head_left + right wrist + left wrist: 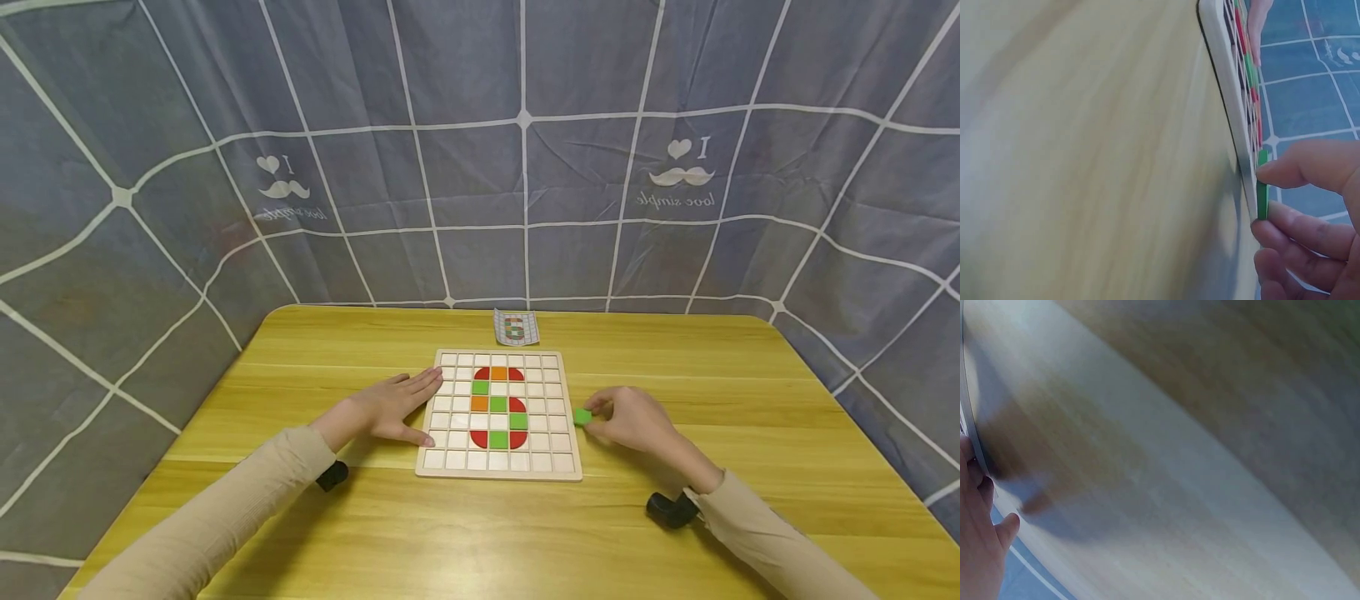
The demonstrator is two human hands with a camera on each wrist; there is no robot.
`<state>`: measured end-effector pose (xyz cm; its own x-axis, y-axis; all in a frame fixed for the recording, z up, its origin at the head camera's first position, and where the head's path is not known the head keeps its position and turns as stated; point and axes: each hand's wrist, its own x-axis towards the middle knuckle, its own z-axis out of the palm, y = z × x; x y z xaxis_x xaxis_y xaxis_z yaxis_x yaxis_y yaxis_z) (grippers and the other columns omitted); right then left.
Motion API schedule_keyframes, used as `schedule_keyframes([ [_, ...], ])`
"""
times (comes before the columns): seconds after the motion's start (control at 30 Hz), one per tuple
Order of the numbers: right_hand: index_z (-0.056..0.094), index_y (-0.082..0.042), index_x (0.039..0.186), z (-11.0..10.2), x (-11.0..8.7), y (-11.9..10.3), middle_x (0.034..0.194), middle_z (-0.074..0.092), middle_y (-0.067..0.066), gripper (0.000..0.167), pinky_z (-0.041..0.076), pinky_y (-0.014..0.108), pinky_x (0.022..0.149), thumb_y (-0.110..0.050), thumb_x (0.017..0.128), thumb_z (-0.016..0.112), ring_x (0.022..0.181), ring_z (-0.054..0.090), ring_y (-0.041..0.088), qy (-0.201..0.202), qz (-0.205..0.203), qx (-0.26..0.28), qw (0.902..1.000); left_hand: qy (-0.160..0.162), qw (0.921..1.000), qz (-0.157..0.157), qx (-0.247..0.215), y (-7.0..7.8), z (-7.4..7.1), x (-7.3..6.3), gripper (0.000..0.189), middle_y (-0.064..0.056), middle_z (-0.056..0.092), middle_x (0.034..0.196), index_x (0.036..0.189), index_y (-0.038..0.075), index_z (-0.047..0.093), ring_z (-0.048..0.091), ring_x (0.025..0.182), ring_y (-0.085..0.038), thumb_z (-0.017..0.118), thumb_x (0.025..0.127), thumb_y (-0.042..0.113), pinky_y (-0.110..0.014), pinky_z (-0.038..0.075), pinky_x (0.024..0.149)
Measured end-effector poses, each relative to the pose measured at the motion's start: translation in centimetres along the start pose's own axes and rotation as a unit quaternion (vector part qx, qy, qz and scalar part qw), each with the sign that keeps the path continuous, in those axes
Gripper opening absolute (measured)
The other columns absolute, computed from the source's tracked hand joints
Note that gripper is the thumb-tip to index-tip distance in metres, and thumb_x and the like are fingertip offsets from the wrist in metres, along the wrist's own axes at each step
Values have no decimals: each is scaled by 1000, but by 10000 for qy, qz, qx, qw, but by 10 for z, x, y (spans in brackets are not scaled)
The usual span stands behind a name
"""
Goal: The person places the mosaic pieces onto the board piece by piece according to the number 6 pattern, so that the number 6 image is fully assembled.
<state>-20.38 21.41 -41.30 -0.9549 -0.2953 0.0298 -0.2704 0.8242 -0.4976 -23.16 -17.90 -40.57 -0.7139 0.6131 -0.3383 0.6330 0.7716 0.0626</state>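
A pale wooden grid board [498, 476] lies on the table, with red rounded-corner tiles, orange square tiles [499, 373] and green square tiles [498, 439] set in an S-like shape. My left hand [393, 407] rests at the board's left edge, fingers extended and thumb spread near the lower corner. Just off the right edge, my right hand [633, 417] pinches a green square tile [582, 417] between thumb and fingers. In the right wrist view the held green tile [1262, 187] appears edge-on beside the board's rim [1225, 81].
Behind the board lies a small printed card [516, 328] showing a similar coloured pattern on a grid. A grey curtain [480, 175] with white lines hangs behind the wooden table [480, 542]. Dark wrist-mounted devices [671, 510] sit under both forearms.
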Motion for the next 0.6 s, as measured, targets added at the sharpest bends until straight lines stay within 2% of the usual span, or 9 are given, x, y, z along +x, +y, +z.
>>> schedule_keyframes([
  [0.17,75,-14,98,1,3,-7,92,74,1,25,37,24,47,-26,77,76,61,54,6,24,-11,44,10000,-8,10000,-2,11,0,0,0,103,-11,2,163,155,7,8,8,151,-25,48,86,71,-47,17,121],
  [0.33,76,-17,98,4,7,-18,93,74,-1,26,38,24,49,-31,76,77,61,54,6,109,34,10,9999,-27,10000,-27,39,0,1,0,103,-10,1,163,155,8,7,8,151,-25,47,85,72,-47,17,121],
  [0.6,76,-18,97,10,13,-35,82,71,-5,28,39,24,51,-32,73,78,63,56,6,31,-35,85,10000,-14,10000,-59,44,0,1,1,103,-10,1,163,155,8,8,8,151,-24,48,85,72,-46,16,121],
])
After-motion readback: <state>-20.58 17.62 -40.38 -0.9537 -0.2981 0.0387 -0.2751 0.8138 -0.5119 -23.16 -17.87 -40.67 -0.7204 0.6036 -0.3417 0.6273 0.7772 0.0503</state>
